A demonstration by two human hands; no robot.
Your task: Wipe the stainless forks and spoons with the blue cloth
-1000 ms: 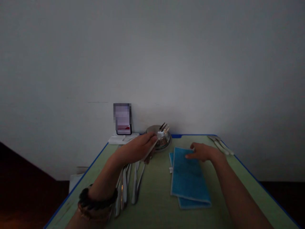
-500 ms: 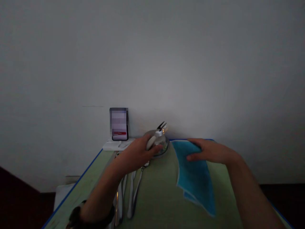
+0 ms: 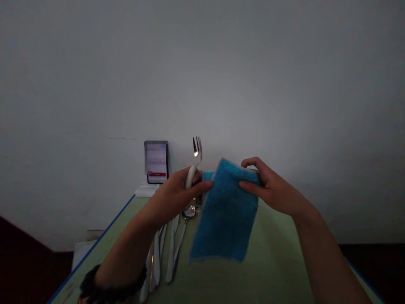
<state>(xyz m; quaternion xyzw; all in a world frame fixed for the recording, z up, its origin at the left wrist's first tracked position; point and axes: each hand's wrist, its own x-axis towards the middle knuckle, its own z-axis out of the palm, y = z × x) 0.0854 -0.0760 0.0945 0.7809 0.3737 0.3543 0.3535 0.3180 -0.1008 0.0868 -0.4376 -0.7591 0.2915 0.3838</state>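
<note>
A fork [image 3: 197, 151] with a pale handle stands upright in my left hand [image 3: 182, 188], tines pointing up. The thumb of that hand also touches the left edge of a blue cloth [image 3: 226, 211]. Opposite it, my right hand [image 3: 265, 183] pinches the cloth near its upper right corner, thumb in front and fingers behind. The cloth hangs down over the table between both hands and hides part of what lies behind it.
Several pieces of cutlery [image 3: 171, 257], one a spoon [image 3: 189, 212], lie on the green table [image 3: 278, 261] beside my left forearm. A phone [image 3: 157, 162] stands on a white holder [image 3: 147, 190] at the back left, against the wall [image 3: 284, 84].
The fork has been raised and turned upright. My right hand has brought the cloth leftward and up to my left hand, and now covers the place where the glass dish showed.
</note>
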